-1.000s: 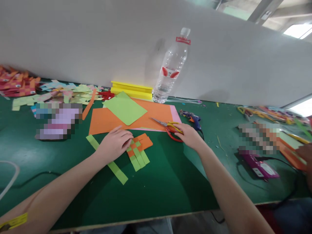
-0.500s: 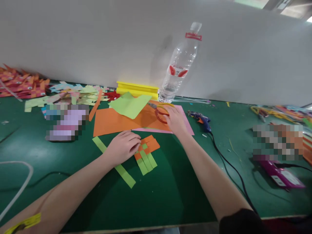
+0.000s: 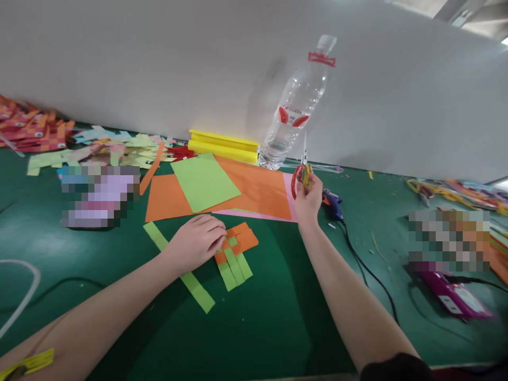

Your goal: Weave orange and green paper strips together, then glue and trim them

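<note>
My right hand (image 3: 310,200) is closed round a pair of scissors (image 3: 298,181) with one red and one yellow handle loop. The blades point up, in front of the water bottle's base. My left hand (image 3: 197,239) lies low over the table with curled fingers, gripping the upper left edge of a woven orange and green paper piece (image 3: 235,263). Part of that piece is hidden under the fingers. Beneath the same hand runs a loose green paper strip (image 3: 197,292). Behind it, a green paper sheet (image 3: 206,185) overlaps orange sheets (image 3: 260,188), with pink paper (image 3: 257,216) underneath.
A clear bottle (image 3: 293,111) leans against the grey wall beside a yellow holder (image 3: 222,146). Paper strips (image 3: 107,151) and folded orange-red pieces (image 3: 35,127) lie at left. On the right are a blue glue gun (image 3: 334,205), its cord and a purple power strip (image 3: 456,296).
My right hand has picked the scissors up off the paper and moved right, turning their blades upward. The green sheet now lies flatter. My left hand stays on the woven paper piece.
</note>
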The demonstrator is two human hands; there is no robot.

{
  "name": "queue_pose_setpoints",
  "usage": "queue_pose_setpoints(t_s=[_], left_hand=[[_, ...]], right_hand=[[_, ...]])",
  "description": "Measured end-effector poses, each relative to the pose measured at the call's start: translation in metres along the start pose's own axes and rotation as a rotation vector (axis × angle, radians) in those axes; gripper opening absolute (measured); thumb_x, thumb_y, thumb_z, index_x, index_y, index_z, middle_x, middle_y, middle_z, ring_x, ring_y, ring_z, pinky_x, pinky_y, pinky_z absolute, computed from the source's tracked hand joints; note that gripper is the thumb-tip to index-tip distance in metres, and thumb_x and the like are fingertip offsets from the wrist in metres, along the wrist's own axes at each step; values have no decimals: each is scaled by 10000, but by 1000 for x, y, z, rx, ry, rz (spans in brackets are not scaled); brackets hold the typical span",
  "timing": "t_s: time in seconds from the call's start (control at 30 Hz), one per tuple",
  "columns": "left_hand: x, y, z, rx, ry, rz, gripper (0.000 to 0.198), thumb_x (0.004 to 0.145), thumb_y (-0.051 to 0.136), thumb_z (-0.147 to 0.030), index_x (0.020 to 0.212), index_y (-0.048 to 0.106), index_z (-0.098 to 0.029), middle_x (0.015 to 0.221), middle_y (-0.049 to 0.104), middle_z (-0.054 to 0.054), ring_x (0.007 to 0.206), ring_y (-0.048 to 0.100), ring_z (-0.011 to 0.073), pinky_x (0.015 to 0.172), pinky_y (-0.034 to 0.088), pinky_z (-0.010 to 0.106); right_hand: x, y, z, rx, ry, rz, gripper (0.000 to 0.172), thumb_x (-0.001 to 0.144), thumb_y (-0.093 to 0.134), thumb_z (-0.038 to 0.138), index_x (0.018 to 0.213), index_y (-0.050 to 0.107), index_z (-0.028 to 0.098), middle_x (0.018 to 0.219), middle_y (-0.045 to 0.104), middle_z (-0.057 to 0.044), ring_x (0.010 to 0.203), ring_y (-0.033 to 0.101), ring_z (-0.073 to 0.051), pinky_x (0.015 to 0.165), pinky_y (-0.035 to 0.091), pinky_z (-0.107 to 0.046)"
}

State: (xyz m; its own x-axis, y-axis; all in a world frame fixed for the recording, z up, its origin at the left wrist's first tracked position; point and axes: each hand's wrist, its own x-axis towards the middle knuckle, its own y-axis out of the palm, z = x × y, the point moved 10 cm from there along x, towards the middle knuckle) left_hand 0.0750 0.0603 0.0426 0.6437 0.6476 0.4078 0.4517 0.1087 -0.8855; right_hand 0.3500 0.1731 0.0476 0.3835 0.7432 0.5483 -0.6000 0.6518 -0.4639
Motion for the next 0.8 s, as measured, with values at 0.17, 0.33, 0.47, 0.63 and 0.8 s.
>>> queue_pose_setpoints(t_s=[0.17,0.33,0.47,0.63,0.8], left_hand=[[-2,1,-4,7,16,19,217,927,414,-202,1005,614,-167,991,659,54,973,577,203,888,473,396],[-1,2,-7,10,30,44,236,928,400,-197,984,628,-176,1001,658,56,981,578,205,886,474,399],[-1,3,-7,8,20,60,245,929,394,-200,982,632,-175,1008,656,63,980,578,210,870,483,399],[-4,6,-5,-1,18,96,236,931,405,-217,1044,610,-178,1065,644,60,1019,570,208,880,483,385],[-8,9,-2,3,24,105,251,932,411,-230,1113,577,-180,1121,626,67,1077,544,215,923,460,394]], right_hand=[[-14,25,37,18,-212,175,385,849,467,242,1233,448,214,1216,547,-107,1066,553,-240,916,452,-440],[-43,61,70,-93,-448,443,235,848,465,191,1056,575,192,1119,619,-100,1090,545,-256,949,438,-457],[-51,58,80,-91,-526,435,227,864,475,230,1066,569,189,1109,621,-94,1079,542,-247,950,441,-436],[-60,45,90,-112,-655,443,214,872,441,192,1037,576,184,1083,631,-94,1042,554,-233,921,450,-410],[-64,14,78,-164,-682,362,195,858,438,167,982,587,190,971,662,-72,954,583,-216,877,446,-382]])
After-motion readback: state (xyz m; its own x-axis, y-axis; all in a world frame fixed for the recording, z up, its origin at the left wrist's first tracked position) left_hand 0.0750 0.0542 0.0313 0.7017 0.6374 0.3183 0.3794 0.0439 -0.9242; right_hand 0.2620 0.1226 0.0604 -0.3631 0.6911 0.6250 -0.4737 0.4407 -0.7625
